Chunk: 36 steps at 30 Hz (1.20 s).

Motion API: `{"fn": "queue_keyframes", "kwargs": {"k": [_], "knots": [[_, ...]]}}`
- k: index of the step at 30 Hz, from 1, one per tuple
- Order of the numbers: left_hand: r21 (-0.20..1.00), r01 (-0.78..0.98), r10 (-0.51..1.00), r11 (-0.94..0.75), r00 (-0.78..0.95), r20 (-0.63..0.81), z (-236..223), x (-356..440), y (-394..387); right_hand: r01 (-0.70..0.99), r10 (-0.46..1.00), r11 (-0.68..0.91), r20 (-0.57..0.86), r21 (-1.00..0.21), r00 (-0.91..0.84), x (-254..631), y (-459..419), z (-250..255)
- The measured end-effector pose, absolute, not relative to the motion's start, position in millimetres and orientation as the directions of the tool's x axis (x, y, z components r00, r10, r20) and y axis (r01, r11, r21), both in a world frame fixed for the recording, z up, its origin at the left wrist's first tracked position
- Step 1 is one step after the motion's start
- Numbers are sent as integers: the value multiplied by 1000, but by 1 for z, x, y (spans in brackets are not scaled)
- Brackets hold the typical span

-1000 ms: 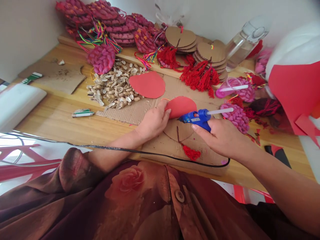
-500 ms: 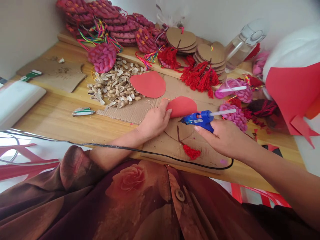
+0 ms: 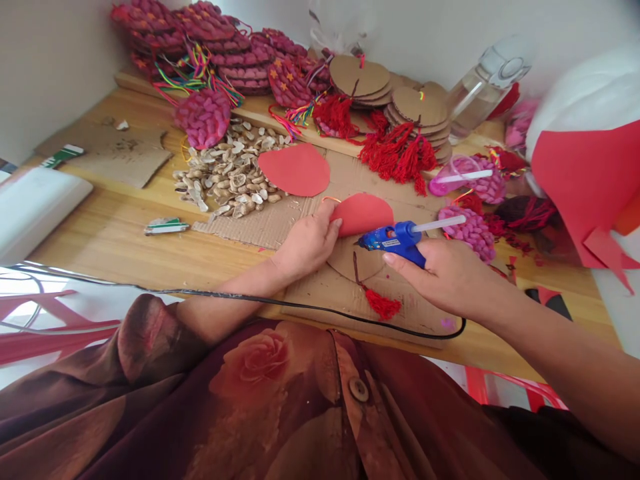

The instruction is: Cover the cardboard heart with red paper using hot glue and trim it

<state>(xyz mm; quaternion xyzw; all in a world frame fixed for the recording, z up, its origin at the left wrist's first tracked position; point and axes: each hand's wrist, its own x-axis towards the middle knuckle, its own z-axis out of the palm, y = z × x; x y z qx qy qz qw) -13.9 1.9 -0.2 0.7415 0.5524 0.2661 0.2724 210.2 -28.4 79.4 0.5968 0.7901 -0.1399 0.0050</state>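
Craft workspace, possibly in a home; exact building type cannot be told. Shown by a wooden tabletop [image 3: 150, 255] set against a plain wall, with peanut shells [image 3: 237, 167], stacked cardboard discs [image 3: 360, 75], red tassels [image 3: 397, 155] and piled pink decorated discs [image 3: 245, 57] laid out, and a blue glue gun [image 3: 395, 243] being held. Red paper [image 3: 583, 193] also seen.

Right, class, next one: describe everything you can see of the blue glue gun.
The glue gun has a blue, plastic-looking body, a pale side label and a dark, narrow nozzle. A translucent, whitish stick juts from its rear. The right hand grips the handle, mostly hiding it. The gun is held over the cardboard, nozzle pointing left, near the lower edge of the red piece; whether they touch is unclear.
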Motion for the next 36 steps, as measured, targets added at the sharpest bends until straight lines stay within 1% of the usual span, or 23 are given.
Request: {"fn": "queue_keyframes", "kwargs": {"k": [2, 6, 9, 15, 23, 26, 30, 33, 36], "knots": [[689, 684, 964, -240, 252, 85, 1, -14, 2, 951, 937, 224, -221, -214, -271, 209, -30, 82], [684, 690, 963, -237, 259, 73, 2, -14, 1, 952, 920, 163, -309, -258, -241, 209, -29, 84], [689, 686, 964, -233, 257, 70, 2, -14, 2, 957, 929, 152, -294, -247, -224, 209, -26, 82], [697, 674, 963, -246, 252, 96, 1, -14, 3, 953, 928, 236, -246, -190, -279, 208, -24, 82], [693, 675, 962, -251, 254, 101, 1, -13, 3, 932, 905, 334, -228, -140, -359, 211, -23, 83], [680, 688, 962, -253, 257, 98, 2, -13, 3, 933, 896, 325, -264, -154, -356, 212, -23, 86], [679, 689, 960, -256, 264, 94, 2, -14, 3, 936, 883, 283, -325, -208, -339, 210, -22, 91], [676, 690, 959, -257, 267, 92, 1, -14, 3, 943, 896, 257, -314, -213, -315, 206, -21, 91], [673, 695, 961, -252, 260, 92, 1, -14, 3, 945, 907, 267, -283, -189, -313, 204, -19, 89]]}}
